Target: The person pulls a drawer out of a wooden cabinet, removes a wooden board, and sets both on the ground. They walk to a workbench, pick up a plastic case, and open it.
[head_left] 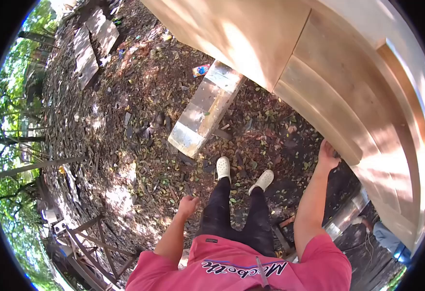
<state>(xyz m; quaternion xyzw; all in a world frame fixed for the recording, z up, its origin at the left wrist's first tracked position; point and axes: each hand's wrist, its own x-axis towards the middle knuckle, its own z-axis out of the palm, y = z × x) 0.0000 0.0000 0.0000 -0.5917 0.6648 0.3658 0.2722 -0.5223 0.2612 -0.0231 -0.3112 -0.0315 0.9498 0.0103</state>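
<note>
Mostly tan, sun-dappled, seamed wooden panelling (331, 92)

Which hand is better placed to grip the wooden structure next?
Probably your right hand: it's at the lower edge of the wooden structure, while your left hand hangs farther away.

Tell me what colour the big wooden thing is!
The big wooden thing is light brown, shown in the head view.

This is a yard outside: green trees (16, 104), dirt (297, 162) with fallen leaves (261, 114) all over, a low bench (203, 106) and big wood boards (251, 41).
</note>
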